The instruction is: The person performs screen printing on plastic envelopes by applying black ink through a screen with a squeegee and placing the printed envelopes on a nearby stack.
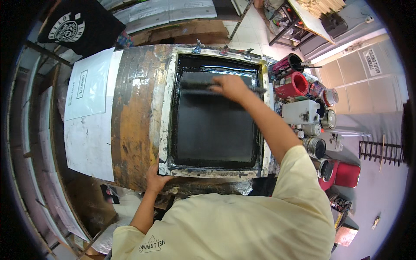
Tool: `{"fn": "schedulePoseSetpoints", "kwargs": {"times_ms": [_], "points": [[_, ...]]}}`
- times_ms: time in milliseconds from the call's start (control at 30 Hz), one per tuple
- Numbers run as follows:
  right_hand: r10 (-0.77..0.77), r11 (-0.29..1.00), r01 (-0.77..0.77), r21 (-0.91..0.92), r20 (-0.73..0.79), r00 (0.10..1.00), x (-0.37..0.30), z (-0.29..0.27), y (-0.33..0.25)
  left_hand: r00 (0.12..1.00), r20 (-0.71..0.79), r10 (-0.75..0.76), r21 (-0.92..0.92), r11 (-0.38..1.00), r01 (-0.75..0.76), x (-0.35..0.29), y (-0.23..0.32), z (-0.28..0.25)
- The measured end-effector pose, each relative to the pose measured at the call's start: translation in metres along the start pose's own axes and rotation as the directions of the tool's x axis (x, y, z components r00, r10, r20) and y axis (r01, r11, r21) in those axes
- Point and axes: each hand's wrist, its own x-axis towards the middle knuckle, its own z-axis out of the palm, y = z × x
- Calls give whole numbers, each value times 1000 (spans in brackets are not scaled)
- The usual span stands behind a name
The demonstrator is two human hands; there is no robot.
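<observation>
My right hand [232, 88] is closed around a dark squeegee [196, 86], which lies crosswise over the far part of a screen printing frame. Black ink coats the mesh [214, 134] and pools along its inner edges. The screen printing frame [165, 113] has a worn white, ink-stained rim and rests on the workbench. At its near left corner, my left hand [154, 179] grips the rim, thumb along the near side and fingers up the left side. The squeegee's blade edge is hidden from above.
Ink-smeared workbench [130, 117] extends left, bearing a white sheet and a plastic-wrapped pack [89, 86]. Small clamps [223, 50] line the frame's far side. Several paint cans [294, 84] and a white jug [300, 111] crowd the right. A shelf rack [50, 143] stands left; a black shirt [82, 26] hangs far left.
</observation>
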Motion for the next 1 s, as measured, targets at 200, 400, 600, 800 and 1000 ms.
{"fn": "schedulePoseSetpoints", "kwargs": {"times_ms": [200, 400, 600, 800, 1000], "points": [[29, 996, -28, 82, -10, 1000, -167, 34, -120, 1000, -20, 20, -92, 996, -22, -3, 0, 0], [85, 996, -82, 35, -78, 993, -244, 47, -193, 1000, -7, 29, -226, 974, -30, -3, 14, -9], [113, 960, -209, -188, -424, 899, -258, 3, -234, 967, -199, 162, -206, 957, -203, -11, 98, -49], [-84, 934, -189, -304, -699, 710, -207, -105, -219, 847, -416, 331, -461, 726, -510, 32, 169, -82], [-78, 941, -183, -284, -708, 701, -184, -153, -214, 926, -229, 299, 79, 954, -288, 47, 70, -42]]}}
